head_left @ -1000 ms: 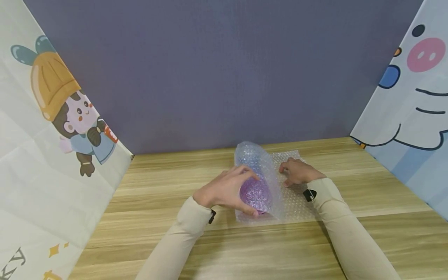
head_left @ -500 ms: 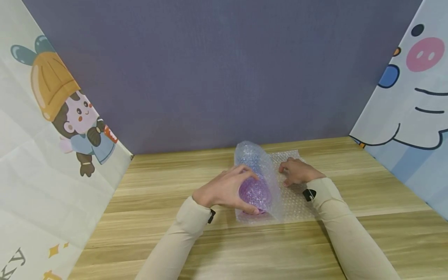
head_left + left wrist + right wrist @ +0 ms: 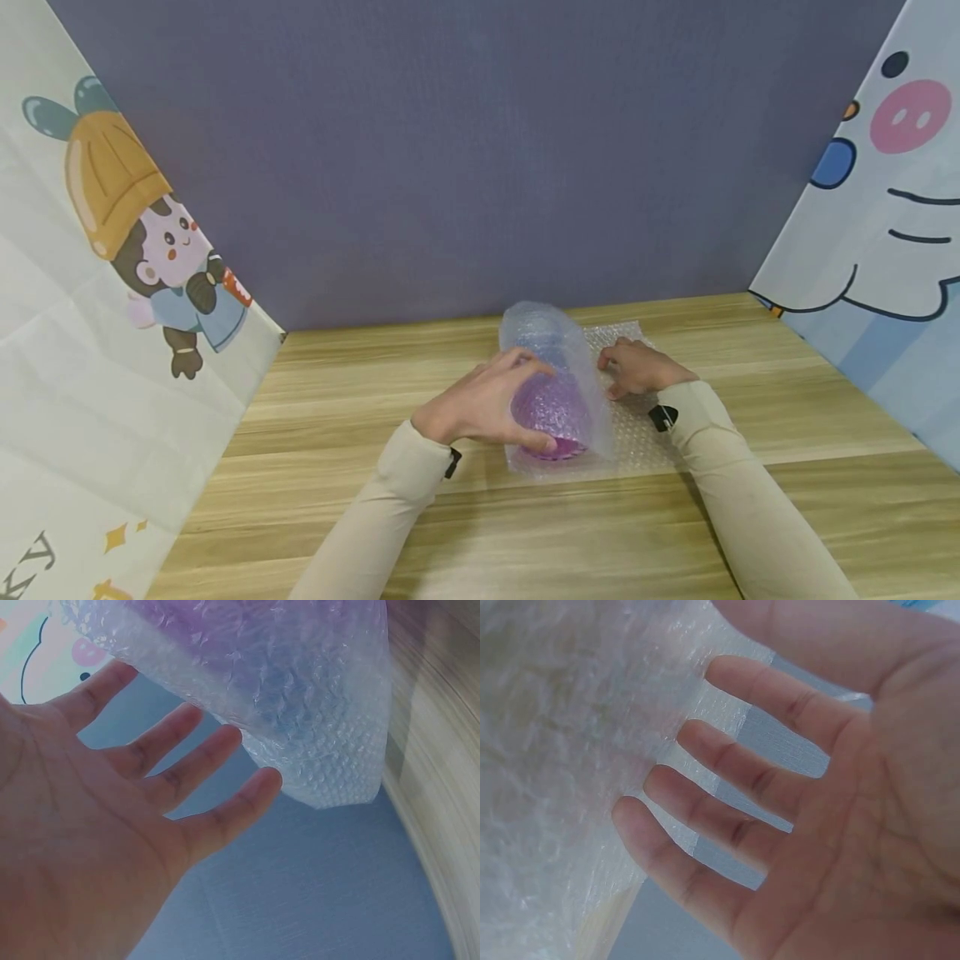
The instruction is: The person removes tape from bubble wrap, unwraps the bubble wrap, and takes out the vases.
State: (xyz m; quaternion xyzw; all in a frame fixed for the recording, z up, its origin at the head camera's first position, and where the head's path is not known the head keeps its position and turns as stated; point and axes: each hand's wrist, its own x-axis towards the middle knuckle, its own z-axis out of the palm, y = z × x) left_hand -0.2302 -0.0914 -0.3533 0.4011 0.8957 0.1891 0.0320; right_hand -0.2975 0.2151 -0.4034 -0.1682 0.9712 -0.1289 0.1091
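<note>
A purple and blue thing, rolled in bubble wrap (image 3: 558,408), lies on the table in the head view. A bright pink edge shows at its near end; the wrap blurs the rest, so its kind cannot be told. My left hand (image 3: 483,402) holds this bundle from the left, thumb at the near end and fingers over the top. In the left wrist view its fingertips touch the wrap (image 3: 322,712). My right hand (image 3: 637,367) rests with spread fingers on the flat part of the sheet (image 3: 645,442). The right wrist view shows those fingers (image 3: 712,742) against the wrap.
The wood-grain table (image 3: 345,400) runs to a grey-blue back panel (image 3: 480,167). White cartoon-printed sheets stand at the left (image 3: 75,350) and right (image 3: 885,225). The bundle's far end lies close to the back panel.
The wrap over the bundle has loosened and spread slightly to the right, and more of the pink edge shows under the left thumb. Both hands have hardly moved.
</note>
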